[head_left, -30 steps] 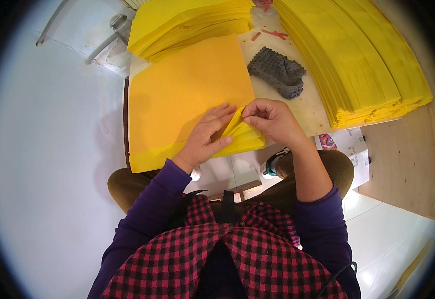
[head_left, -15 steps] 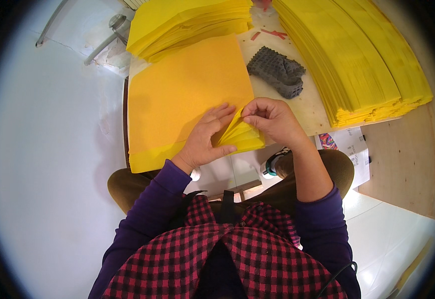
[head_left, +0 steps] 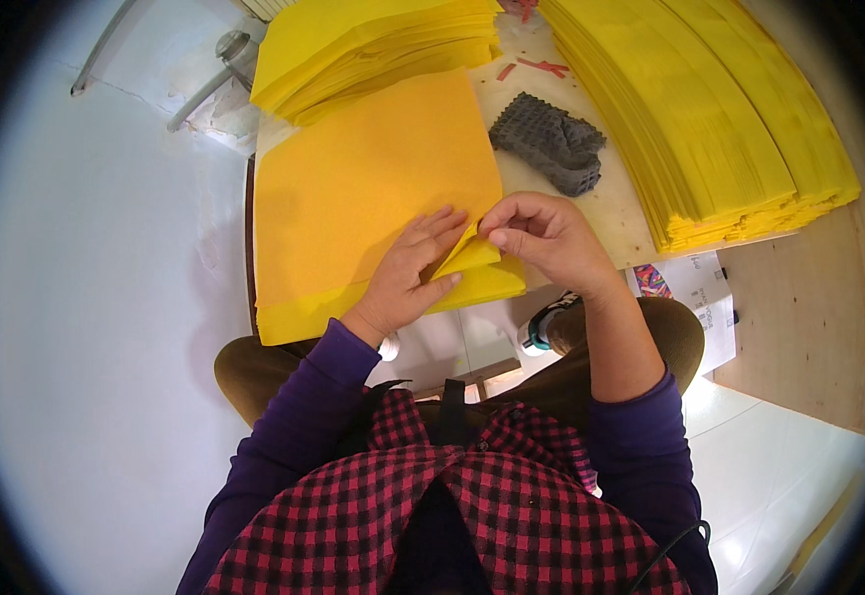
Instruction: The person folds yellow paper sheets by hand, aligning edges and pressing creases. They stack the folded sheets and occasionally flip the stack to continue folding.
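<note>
My left hand (head_left: 412, 260) lies flat on a thin, square-cornered orange sheet (head_left: 353, 183), its fingers stretched out and close to each other, and the thumb pointing away to the side. This orange sheet lies on top of a pile of thin yellow sheets (head_left: 308, 322), which shows along the near edge, just in front of my body. My right hand (head_left: 485, 231) has thumb and forefinger brought together, pinching a lifted yellow corner (head_left: 460, 252) of the pile, just beside the fingers of my left hand. How many layers I pinch, I cannot tell.

Beyond my right hand, a crumpled dark grey cloth with waffle texture (head_left: 549, 144) lies on the pale wooden worktop (head_left: 623, 220). Farther behind the cloth there are some narrow red strips (head_left: 543, 68). Beyond my left hand, past the orange sheet, stands a thick stack of folded-looking yellow sheets (head_left: 373, 50). To the right of my right hand, well apart from it, two long yellow stacks (head_left: 690, 129) lie side by side.
</note>
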`<action>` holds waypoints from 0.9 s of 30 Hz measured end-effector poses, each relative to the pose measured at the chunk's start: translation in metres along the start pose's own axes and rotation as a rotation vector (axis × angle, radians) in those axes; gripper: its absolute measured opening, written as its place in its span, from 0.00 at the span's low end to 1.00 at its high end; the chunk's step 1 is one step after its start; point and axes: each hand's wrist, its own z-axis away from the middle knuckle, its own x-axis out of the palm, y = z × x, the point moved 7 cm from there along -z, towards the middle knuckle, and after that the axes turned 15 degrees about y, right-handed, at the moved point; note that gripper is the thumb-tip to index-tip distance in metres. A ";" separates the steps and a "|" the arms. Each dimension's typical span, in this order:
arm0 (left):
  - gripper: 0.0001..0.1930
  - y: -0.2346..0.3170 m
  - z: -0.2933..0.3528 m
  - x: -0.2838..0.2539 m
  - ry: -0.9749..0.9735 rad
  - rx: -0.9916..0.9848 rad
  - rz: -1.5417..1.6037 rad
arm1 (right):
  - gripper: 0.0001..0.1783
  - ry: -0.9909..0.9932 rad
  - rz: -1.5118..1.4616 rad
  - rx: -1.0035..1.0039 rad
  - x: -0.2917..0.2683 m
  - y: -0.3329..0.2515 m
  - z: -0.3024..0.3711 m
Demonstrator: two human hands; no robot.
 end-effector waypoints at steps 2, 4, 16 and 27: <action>0.25 -0.001 0.001 -0.001 0.028 0.001 0.002 | 0.05 0.020 -0.005 -0.011 -0.004 -0.003 0.001; 0.22 -0.002 0.002 -0.002 0.052 -0.021 0.018 | 0.05 0.044 -0.080 -0.029 -0.010 -0.008 0.002; 0.19 -0.008 0.004 -0.002 0.066 -0.069 0.123 | 0.11 -0.138 0.618 -0.131 -0.022 0.010 0.011; 0.17 -0.005 0.003 -0.005 0.089 -0.082 0.117 | 0.04 -0.136 0.571 -0.089 -0.019 0.010 0.007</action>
